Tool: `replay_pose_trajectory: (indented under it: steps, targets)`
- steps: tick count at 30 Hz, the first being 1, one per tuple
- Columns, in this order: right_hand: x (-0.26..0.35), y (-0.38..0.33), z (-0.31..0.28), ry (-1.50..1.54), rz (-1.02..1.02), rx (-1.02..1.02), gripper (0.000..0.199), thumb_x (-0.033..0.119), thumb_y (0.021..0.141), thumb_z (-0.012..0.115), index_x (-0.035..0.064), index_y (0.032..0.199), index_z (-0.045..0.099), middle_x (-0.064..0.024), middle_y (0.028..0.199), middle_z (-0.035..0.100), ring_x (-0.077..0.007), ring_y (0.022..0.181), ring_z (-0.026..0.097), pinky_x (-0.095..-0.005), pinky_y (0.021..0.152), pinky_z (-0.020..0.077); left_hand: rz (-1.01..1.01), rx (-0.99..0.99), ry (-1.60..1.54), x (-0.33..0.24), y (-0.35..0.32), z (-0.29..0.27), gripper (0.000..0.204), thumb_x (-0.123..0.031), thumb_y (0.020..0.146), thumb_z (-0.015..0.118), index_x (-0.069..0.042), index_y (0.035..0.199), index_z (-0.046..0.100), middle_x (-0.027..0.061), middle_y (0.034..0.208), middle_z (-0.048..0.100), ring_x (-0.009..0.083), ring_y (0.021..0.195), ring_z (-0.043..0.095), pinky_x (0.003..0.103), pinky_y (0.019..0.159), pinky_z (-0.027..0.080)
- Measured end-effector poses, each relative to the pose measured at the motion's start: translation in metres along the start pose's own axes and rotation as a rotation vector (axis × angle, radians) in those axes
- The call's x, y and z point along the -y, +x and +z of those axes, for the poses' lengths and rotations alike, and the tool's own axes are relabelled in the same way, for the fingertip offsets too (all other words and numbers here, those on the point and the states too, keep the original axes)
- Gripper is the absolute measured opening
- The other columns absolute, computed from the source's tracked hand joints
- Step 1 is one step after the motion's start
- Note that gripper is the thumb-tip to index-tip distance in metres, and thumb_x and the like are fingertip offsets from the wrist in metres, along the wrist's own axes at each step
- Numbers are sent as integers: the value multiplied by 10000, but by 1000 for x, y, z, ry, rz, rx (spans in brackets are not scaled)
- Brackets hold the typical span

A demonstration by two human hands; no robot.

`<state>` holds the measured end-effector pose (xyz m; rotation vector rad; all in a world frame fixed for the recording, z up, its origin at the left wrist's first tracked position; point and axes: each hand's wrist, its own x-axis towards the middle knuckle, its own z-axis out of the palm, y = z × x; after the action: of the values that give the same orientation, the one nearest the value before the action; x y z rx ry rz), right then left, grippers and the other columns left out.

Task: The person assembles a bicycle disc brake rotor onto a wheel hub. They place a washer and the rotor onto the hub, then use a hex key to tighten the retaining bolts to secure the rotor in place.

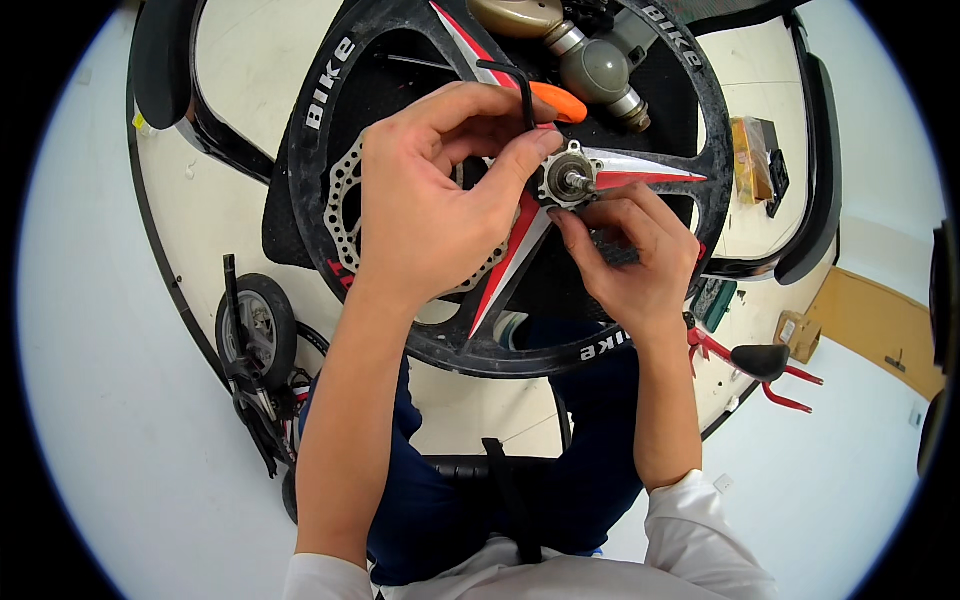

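A black spoked bicycle wheel (450,352) with red and white spokes lies flat in front of me. My left hand (435,195) is above it, left of the hub, with thumb and fingers closed on a black L-shaped hex key (527,100). The key's short arm points left; its lower end is near the hub's upper left edge. At the metal wheel hub (568,178), an axle stands up. My right hand (640,250) has curled fingers and thumb closed at the hub's lower right edge. A drilled brake disc (343,222) is partly hidden beneath my left hand.
A bronze and grey bulbous tool (595,70) rests at the wheel's far side, beside an orange object (560,102). Chair armrests (815,170) flank the wheel. A small wheeled frame (255,330) stands lower left. A red frame with a black seat (760,362) and a cardboard box (798,335) are right.
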<state>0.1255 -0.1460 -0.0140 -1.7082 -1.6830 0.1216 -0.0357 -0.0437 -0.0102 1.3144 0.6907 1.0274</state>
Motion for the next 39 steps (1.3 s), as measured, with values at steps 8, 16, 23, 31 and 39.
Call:
replay_pose_trajectory:
  steps: [8,16,23,31,39]
  targets:
    - [4,2,-5,-30,71,52,186,103,723,849,40,773,681,-40,718,621,-180,558,611,-294,516,490,71,-47,-11,7,1,4,141,-4,877,726,60,1000,697,96,892,738,109,815,709,231,715,567]
    - [8,5,-6,-4,44,105,193,58,731,793,43,871,660,-59,851,627,-207,597,624,-310,532,496,-66,26,-37,3,-2,2,168,27,894,702,96,1045,671,86,968,703,95,868,665,223,786,546]
    - [9,4,-9,72,115,43,207,85,731,814,41,880,678,-69,813,626,-183,581,611,-302,510,480,-60,24,-29,6,-3,5,171,27,894,703,96,1048,674,84,954,702,95,849,663,224,763,550]
    - [12,2,-8,32,106,89,174,32,738,779,40,870,667,-67,816,619,-214,562,604,-306,507,476,-47,25,-16,5,1,4,157,37,897,692,96,1041,676,79,956,701,92,844,657,214,768,538]
    - [7,5,-4,35,115,-15,159,57,763,837,23,842,703,-29,696,641,-105,538,582,-219,489,436,-36,30,-23,5,-1,3,156,33,892,703,95,1032,674,87,961,700,103,859,665,228,774,553]
